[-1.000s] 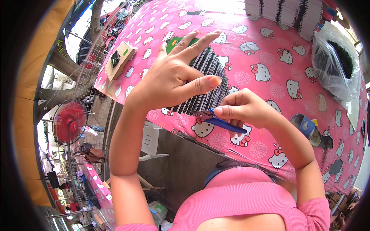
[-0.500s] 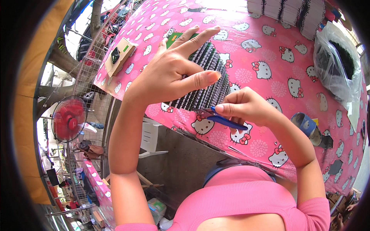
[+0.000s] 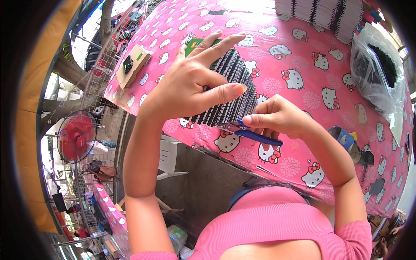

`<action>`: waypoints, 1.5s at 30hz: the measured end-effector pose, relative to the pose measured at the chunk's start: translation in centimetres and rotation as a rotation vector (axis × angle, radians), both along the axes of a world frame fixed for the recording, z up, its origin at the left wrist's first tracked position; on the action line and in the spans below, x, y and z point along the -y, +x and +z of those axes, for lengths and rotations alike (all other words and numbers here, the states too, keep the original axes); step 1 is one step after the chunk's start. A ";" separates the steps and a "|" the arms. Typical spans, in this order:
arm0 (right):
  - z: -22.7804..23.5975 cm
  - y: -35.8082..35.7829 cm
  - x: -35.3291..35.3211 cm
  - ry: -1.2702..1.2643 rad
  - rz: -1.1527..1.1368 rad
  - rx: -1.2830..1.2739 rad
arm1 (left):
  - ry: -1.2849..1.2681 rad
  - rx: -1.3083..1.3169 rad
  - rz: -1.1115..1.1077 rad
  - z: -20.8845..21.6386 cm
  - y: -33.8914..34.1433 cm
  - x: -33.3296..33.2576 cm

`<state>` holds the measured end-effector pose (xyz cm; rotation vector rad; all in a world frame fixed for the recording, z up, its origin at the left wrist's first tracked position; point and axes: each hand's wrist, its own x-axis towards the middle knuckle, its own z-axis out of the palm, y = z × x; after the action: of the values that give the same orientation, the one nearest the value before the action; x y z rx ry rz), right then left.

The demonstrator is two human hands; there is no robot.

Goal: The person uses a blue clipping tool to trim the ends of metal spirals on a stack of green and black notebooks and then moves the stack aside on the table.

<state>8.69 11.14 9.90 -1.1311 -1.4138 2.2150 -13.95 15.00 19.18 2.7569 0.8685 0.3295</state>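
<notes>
A stack of coil-bound notebooks (image 3: 229, 97) lies near the table's front edge, rows of dark coils facing up and a green cover showing at its far end. Over it rests my left hand (image 3: 201, 84), fingers spread and thumb stretched out across the coils. My right hand (image 3: 277, 119) grips blue-handled pliers (image 3: 260, 138) at the near corner of the stack. The jaws are at the coil ends there; exactly what they touch is too small to make out.
A pink patterned cloth (image 3: 312, 99) covers the table. Stacked bound books (image 3: 320, 17) stand at the far right, near a clear plastic bag (image 3: 372, 73) of dark coils. A blue container (image 3: 342, 138) lies right of my forearm. Cardboard with a dark device (image 3: 128, 65) sits far left.
The pliers and my right hand have shifted very slightly to the right, the handles a little farther from the thumb. My left hand stays in place on the stack.
</notes>
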 end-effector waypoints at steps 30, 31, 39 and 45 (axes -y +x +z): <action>-3.2 0.1 0.2 0.319 -0.035 0.031 | 0.033 0.002 -0.021 0.1 -0.6 -0.5; -3.3 0.1 -0.1 0.219 -0.008 0.027 | 0.028 0.001 -0.006 0.1 -0.6 -0.4; -4.3 -0.2 2.5 1.667 -0.271 0.317 | 0.039 0.071 -0.049 -0.1 -1.1 -0.8; -3.7 0.2 0.7 0.753 -0.068 0.132 | 0.042 0.104 -0.042 -0.2 -0.3 -0.6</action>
<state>8.90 10.41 6.20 -1.0185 -1.9735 1.3525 -14.29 15.58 19.02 2.7632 0.7858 0.4837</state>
